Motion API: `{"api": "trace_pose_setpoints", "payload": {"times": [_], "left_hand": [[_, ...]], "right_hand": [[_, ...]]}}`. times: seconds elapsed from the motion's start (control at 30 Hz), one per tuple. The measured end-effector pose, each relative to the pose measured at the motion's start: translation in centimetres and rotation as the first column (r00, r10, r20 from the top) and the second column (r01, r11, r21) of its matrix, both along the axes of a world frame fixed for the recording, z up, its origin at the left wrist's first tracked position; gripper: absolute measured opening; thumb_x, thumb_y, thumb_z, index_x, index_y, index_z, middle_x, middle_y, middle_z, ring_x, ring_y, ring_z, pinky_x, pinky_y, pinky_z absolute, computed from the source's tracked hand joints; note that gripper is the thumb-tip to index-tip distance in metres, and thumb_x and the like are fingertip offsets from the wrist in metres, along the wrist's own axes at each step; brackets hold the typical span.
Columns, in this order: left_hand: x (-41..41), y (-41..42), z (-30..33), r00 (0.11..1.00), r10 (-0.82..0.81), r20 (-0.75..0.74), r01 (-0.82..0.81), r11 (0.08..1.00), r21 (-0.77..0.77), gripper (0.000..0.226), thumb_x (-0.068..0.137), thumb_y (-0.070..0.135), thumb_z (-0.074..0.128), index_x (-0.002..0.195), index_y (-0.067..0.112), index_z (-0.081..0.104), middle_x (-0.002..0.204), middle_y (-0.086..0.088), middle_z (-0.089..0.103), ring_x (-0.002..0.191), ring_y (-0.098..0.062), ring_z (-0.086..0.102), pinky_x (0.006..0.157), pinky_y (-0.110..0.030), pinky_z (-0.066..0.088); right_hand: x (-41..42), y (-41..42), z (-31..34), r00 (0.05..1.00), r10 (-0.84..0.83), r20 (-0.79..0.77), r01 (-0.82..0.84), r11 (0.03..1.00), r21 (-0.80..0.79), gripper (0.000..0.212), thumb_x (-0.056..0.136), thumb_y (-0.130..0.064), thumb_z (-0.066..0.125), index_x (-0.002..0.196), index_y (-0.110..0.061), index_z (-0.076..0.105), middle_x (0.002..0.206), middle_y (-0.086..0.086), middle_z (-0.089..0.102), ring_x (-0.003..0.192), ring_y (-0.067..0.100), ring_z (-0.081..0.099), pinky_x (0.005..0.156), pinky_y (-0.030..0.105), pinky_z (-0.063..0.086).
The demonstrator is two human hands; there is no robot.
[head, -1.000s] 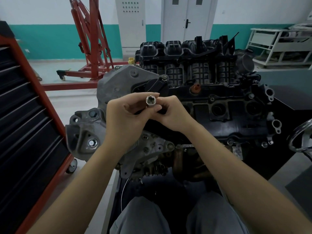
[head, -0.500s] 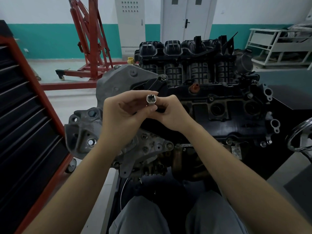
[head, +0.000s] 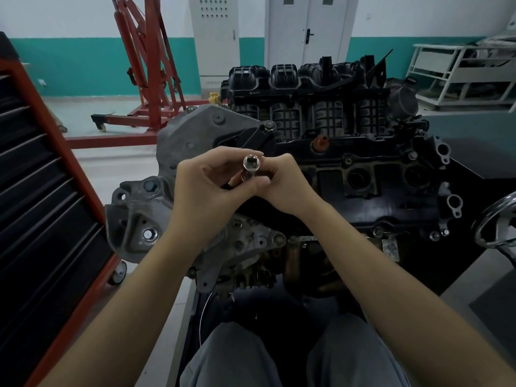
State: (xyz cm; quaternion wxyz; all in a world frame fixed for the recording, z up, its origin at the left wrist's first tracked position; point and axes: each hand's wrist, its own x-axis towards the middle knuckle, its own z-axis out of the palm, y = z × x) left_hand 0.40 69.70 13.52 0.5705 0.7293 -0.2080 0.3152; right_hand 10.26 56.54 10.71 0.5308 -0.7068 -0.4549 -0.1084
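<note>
A shiny metal socket [head: 250,166] stands with its square drive hole facing me, held above a car engine [head: 363,174]. My left hand [head: 206,188] grips the socket's body, thumb and fingers curled round it. Fingers of my right hand [head: 282,182] pinch its lower end, where a small brownish part shows; what that part is I cannot tell. The grey front bracket [head: 139,213] of the engine lies below and left of both hands.
A red-framed tool cabinet [head: 42,191] with black drawers stands close on the left. A red engine hoist [head: 148,65] is behind on the floor. A white rack [head: 460,74] stands far right, a metal handwheel [head: 497,224] at the right edge. My knees are below.
Both hands have stayed together on the socket; it has tilted slightly so more of its body shows. The view has shifted a little.
</note>
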Motion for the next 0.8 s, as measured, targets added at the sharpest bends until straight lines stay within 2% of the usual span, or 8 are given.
{"api": "trace_pose_setpoints", "payload": {"times": [0.1, 0.23, 0.37, 0.5, 0.57, 0.67, 0.73, 0.8], "left_hand": [[-0.1, -0.5, -0.2, 0.991, 0.122, 0.050, -0.121, 0.993, -0.009, 0.024, 0.068, 0.000, 0.083, 0.087, 0.010, 0.073, 0.084, 0.006, 0.073, 0.078, -0.009, 0.071, 0.074, -0.021, 0.056], [0.0, -0.5, -0.3, 0.999, 0.045, 0.019, -0.043, 0.997, -0.068, 0.034, 0.075, -0.007, 0.074, 0.097, 0.019, 0.070, 0.088, 0.016, 0.074, 0.086, -0.007, 0.072, 0.078, -0.018, 0.054], [0.1, 0.2, -0.4, 0.999, -0.043, -0.006, 0.043, 0.998, -0.042, 0.033, 0.079, -0.009, 0.070, 0.104, 0.013, 0.070, 0.097, -0.001, 0.074, 0.094, -0.017, 0.071, 0.085, -0.027, 0.054], [0.5, 0.1, -0.4, 0.984, 0.172, 0.037, -0.173, 0.983, 0.058, 0.023, 0.069, 0.006, 0.084, 0.089, 0.007, 0.074, 0.084, -0.001, 0.073, 0.080, -0.013, 0.071, 0.075, -0.024, 0.056], [0.5, 0.0, -0.4, 0.978, 0.207, 0.025, -0.208, 0.978, 0.012, 0.022, 0.071, 0.005, 0.083, 0.091, 0.010, 0.074, 0.085, 0.003, 0.073, 0.080, -0.009, 0.071, 0.075, -0.022, 0.056], [0.5, 0.3, -0.2, 0.996, 0.085, -0.030, -0.086, 0.996, -0.038, 0.030, 0.077, -0.003, 0.075, 0.101, 0.014, 0.072, 0.091, 0.007, 0.075, 0.087, -0.009, 0.072, 0.078, -0.020, 0.055], [0.3, 0.8, 0.0, 0.998, -0.010, -0.055, 0.010, 1.000, -0.001, 0.033, 0.078, -0.007, 0.072, 0.102, 0.015, 0.071, 0.095, 0.004, 0.075, 0.090, -0.013, 0.072, 0.081, -0.023, 0.055], [0.2, 1.0, 0.2, 0.999, -0.005, -0.039, 0.007, 0.998, 0.069, 0.031, 0.076, -0.006, 0.075, 0.101, 0.013, 0.071, 0.095, 0.000, 0.075, 0.090, -0.014, 0.072, 0.082, -0.025, 0.055]], "right_hand": [[0.3, 0.0, -0.2, 1.000, -0.005, 0.003, 0.005, 1.000, -0.005, 0.013, 0.081, -0.005, 0.074, 0.093, -0.008, 0.073, 0.087, 0.006, 0.074, 0.085, 0.019, 0.071, 0.077, 0.039, 0.057], [0.0, 0.1, -0.1, 0.997, 0.071, 0.024, -0.071, 0.997, 0.005, 0.032, 0.085, -0.002, 0.068, 0.112, -0.018, 0.062, 0.099, -0.011, 0.068, 0.096, 0.005, 0.067, 0.083, 0.023, 0.051], [-0.1, 0.0, -0.1, 0.999, 0.032, -0.011, -0.032, 0.999, 0.010, 0.032, 0.083, -0.002, 0.069, 0.105, -0.024, 0.064, 0.091, -0.016, 0.068, 0.088, -0.001, 0.067, 0.079, 0.017, 0.050], [0.2, 0.0, -0.2, 1.000, -0.010, 0.020, 0.010, 1.000, -0.019, 0.013, 0.081, -0.005, 0.074, 0.094, -0.006, 0.072, 0.087, 0.007, 0.073, 0.085, 0.019, 0.071, 0.077, 0.042, 0.057], [0.3, 0.0, -0.2, 1.000, -0.004, 0.022, 0.004, 1.000, -0.010, 0.019, 0.081, -0.003, 0.074, 0.099, 0.002, 0.070, 0.092, 0.014, 0.072, 0.089, 0.024, 0.070, 0.081, 0.046, 0.055], [0.1, 0.0, -0.2, 0.999, 0.028, 0.038, -0.027, 1.000, -0.010, 0.032, 0.083, 0.006, 0.068, 0.115, 0.004, 0.064, 0.107, 0.012, 0.070, 0.102, 0.021, 0.068, 0.091, 0.033, 0.053], [0.2, 0.0, -0.2, 1.000, 0.015, 0.026, -0.015, 1.000, -0.006, 0.027, 0.082, 0.007, 0.069, 0.109, 0.004, 0.067, 0.100, 0.014, 0.071, 0.096, 0.021, 0.069, 0.087, 0.029, 0.053], [0.1, -0.1, -0.1, 1.000, -0.009, 0.021, 0.008, 1.000, 0.016, 0.019, 0.080, 0.005, 0.072, 0.098, 0.002, 0.070, 0.091, 0.015, 0.072, 0.087, 0.021, 0.070, 0.082, 0.031, 0.055]]}}
